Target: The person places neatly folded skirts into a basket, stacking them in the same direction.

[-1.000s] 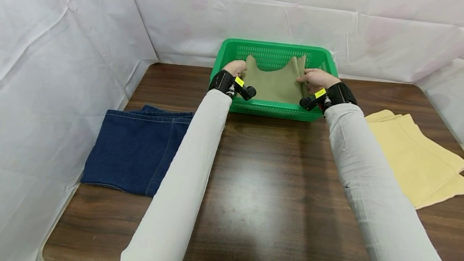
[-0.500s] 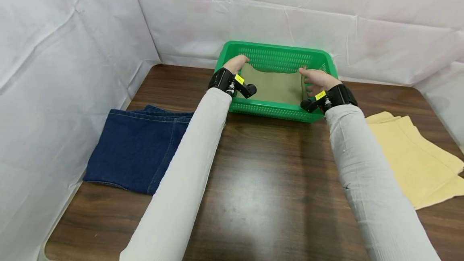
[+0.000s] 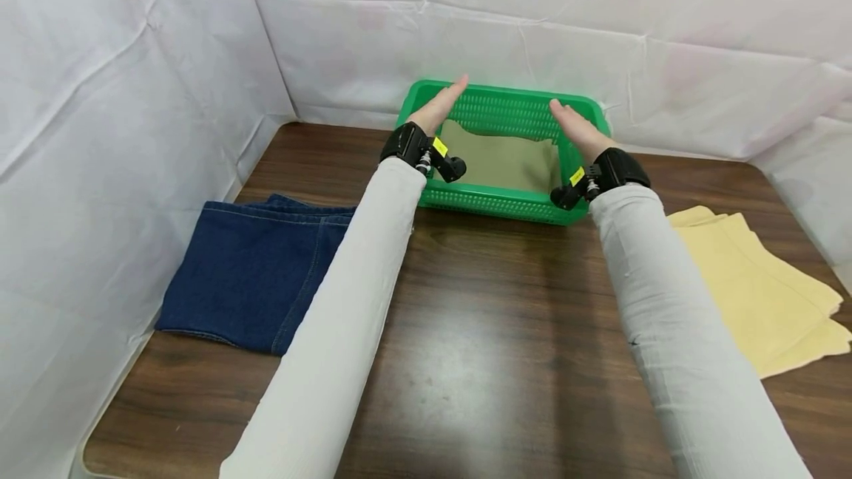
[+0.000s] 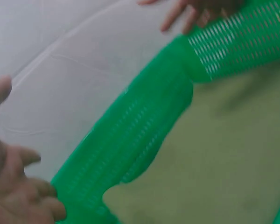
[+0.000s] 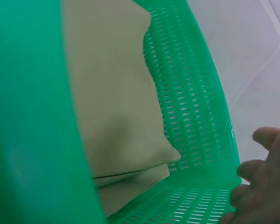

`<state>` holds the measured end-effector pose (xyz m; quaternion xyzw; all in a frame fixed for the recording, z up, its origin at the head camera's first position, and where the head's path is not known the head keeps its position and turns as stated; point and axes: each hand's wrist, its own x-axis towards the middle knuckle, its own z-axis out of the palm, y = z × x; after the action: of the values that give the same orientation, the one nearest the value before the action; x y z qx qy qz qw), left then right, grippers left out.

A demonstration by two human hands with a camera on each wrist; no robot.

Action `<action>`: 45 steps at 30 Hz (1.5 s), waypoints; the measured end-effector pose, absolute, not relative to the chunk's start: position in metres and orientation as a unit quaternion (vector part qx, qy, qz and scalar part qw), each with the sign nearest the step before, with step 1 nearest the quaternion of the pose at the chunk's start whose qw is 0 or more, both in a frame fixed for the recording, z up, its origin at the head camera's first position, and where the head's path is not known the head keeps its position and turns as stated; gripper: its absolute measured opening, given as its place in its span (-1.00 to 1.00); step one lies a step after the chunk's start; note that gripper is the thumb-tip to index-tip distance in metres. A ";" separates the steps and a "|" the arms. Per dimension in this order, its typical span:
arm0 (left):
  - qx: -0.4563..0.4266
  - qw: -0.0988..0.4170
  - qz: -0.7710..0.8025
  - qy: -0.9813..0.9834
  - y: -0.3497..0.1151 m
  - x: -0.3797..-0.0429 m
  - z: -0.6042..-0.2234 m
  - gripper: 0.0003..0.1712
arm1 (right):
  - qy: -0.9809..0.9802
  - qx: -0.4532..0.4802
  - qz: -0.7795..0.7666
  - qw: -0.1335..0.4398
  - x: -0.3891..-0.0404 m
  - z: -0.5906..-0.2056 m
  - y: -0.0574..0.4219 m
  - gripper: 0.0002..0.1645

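Note:
A folded piece of khaki cloth (image 3: 502,161) lies flat inside a green plastic basket (image 3: 492,202) with slotted walls. Over the basket's left end is my left hand (image 3: 439,108), fingers extended and holding nothing; the left wrist view shows its fingers (image 4: 28,200) spread beside the rim. My right hand (image 3: 580,130) hovers above the right end, also with nothing in it. In the right wrist view its fingers (image 5: 266,172) reach past the rim, apart from the cloth, whose folded layers show at one end.
Folded dark blue denim (image 3: 253,272) lies at the left of the brown wooden table (image 3: 479,316). Folded yellow cloth (image 3: 759,287) is at the right, partly behind the right sleeve. White sheeting (image 3: 532,13) stands behind the basket and along the left.
Both hands have let go of the khaki cloth and risen out of the basket, fingers straightening. The cloth's raised edges have settled down into the basket.

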<state>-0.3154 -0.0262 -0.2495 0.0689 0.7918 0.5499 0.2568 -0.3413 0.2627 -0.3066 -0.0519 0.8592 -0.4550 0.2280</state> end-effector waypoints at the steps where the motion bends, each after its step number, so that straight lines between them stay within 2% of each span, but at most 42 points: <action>1: 0.076 0.253 0.526 0.808 -0.027 -0.315 -0.249 -0.29 | 0.869 -0.050 -0.441 0.218 -0.336 -0.302 0.258 -0.15; 2: 0.083 0.246 0.499 0.827 -0.026 -0.341 -0.268 -0.22 | 0.877 -0.048 -0.428 0.214 -0.329 -0.295 0.252 -0.13; 5: 0.090 0.218 0.420 0.876 -0.024 -0.379 -0.296 -0.02 | 0.905 -0.027 -0.370 0.209 -0.302 -0.268 0.228 -0.06; 8: 0.078 0.187 0.341 0.918 -0.024 -0.391 -0.307 0.09 | 0.920 -0.025 -0.328 0.215 -0.296 -0.261 0.222 0.01; 9: 0.077 0.180 0.323 0.926 -0.027 -0.363 -0.287 0.07 | 0.924 -0.021 -0.316 0.216 -0.295 -0.259 0.221 0.04; 14: 0.083 0.155 0.227 0.958 -0.037 -0.315 -0.251 0.00 | 0.941 -0.019 -0.269 0.202 -0.291 -0.255 0.214 0.08; 20: 0.102 0.134 0.174 0.970 -0.053 -0.313 -0.251 0.07 | 0.951 -0.032 -0.247 0.185 -0.288 -0.259 0.202 0.08; 28: 0.127 0.084 0.144 0.978 -0.088 -0.306 -0.261 0.12 | 0.956 -0.086 -0.248 0.127 -0.269 -0.268 0.173 0.05; 36: 0.207 0.039 0.104 0.972 -0.128 -0.269 -0.270 0.17 | 0.963 -0.147 -0.210 0.083 -0.240 -0.281 0.148 0.05; 45: 0.197 0.016 0.129 0.972 -0.166 -0.232 -0.282 0.18 | 0.956 -0.216 -0.193 0.045 -0.202 -0.295 0.133 0.07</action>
<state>-0.2318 -0.1663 -0.2821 0.1967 0.9718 0.1292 0.0165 -0.2020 0.1332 -0.2950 -0.2161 0.9560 -0.1934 0.0451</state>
